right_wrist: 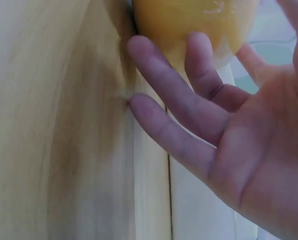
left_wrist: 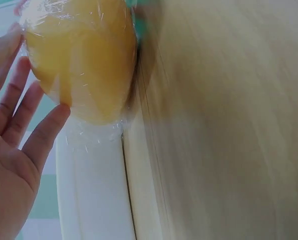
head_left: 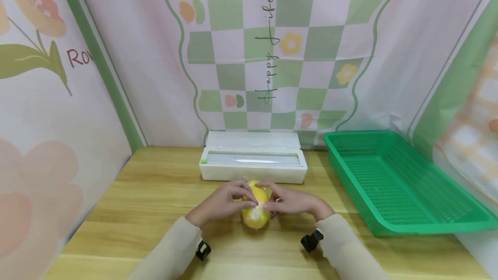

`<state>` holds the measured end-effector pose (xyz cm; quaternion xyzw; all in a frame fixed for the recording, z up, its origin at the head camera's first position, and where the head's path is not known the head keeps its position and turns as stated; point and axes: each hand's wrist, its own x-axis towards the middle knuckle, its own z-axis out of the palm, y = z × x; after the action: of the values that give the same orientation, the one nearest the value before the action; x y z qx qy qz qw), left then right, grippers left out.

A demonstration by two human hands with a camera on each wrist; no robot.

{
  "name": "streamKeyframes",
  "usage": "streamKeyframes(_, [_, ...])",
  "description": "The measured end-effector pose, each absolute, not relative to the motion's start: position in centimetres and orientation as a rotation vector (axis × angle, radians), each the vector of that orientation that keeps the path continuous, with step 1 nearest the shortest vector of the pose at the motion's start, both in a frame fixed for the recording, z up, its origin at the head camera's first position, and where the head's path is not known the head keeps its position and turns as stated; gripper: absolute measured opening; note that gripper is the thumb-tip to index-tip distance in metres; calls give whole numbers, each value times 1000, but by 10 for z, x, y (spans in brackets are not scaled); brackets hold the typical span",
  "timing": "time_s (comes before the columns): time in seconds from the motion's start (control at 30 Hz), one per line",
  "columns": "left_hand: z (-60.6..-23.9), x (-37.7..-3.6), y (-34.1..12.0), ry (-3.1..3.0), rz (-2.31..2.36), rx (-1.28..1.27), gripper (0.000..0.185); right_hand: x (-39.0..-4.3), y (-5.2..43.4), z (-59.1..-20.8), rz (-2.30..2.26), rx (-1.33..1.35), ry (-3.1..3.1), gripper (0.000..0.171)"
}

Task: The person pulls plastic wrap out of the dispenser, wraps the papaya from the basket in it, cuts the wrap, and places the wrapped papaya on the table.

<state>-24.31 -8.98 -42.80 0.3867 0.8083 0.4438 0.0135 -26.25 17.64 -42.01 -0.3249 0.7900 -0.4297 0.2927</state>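
Note:
A yellow fruit, its kind unclear under the wrapping, lies on the wooden table between my hands. Clear cling film covers it and bunches at its far end in the left wrist view. My left hand pinches the film on top of the fruit with thumb and forefinger, the other fingers resting loosely along its side. From the other side, my right hand touches the wrapped fruit with thumb and forefinger. Its other fingers extend loosely beside the fruit in the right wrist view.
Just behind the fruit stands a white cling film box with its lid raised and a roll inside. A green plastic basket sits at the right. Patterned cloth hangs behind the table and at both sides.

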Motion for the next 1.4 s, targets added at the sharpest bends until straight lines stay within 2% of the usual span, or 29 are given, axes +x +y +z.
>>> streamKeyframes(0.53, [-427,-242,-91,2511,1374,1182,15,-262,180,-422,-1153,-848,2119,71])
streamKeyframes(0.87, [-429,-244,-97,2529,1182,1374,49,-261,184,-421,-1158,-817,2102,70])
streamKeyframes(1.07, [-429,-242,-94,2551,1205,1272,47,-259,181,-424,-1197,-800,2113,68])
streamKeyframes(1.4, [-429,-242,-92,2540,1225,1303,44,-257,177,-425,-1178,-811,2167,69])
